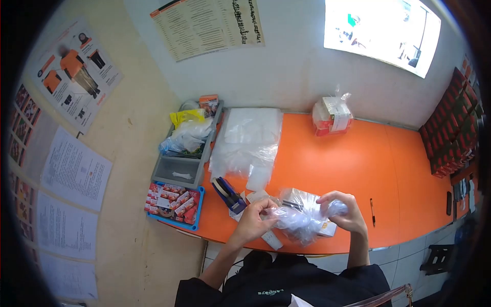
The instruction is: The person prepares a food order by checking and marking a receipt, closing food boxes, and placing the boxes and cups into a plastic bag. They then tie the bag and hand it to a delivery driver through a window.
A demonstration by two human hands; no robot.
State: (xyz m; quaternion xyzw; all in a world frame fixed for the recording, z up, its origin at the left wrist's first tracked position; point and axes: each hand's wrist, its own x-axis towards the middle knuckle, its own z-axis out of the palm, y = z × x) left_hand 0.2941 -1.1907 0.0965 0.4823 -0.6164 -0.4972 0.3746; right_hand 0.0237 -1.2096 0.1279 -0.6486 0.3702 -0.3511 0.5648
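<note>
A clear plastic bag (305, 233) wraps a box (327, 228) near the front edge of the orange table. Its gathered plastic is bunched above the box. My left hand (258, 219) pinches one end of the plastic on the left. On the right, my right hand (346, 211) has its fingers curled round the other end. A blue tape dispenser (229, 196) stands just left of the bag, with a white paper slip (271, 240) lying by my left hand.
Flat plastic bags (245, 140) lie at the back left of the orange table (358, 158). Beside them are a grey tray (176, 171) and a blue-edged tray (200, 210) of red packets. A wrapped package (332, 115) sits at the back, a pen (373, 212) at right, stacked boxes (450, 128) far right.
</note>
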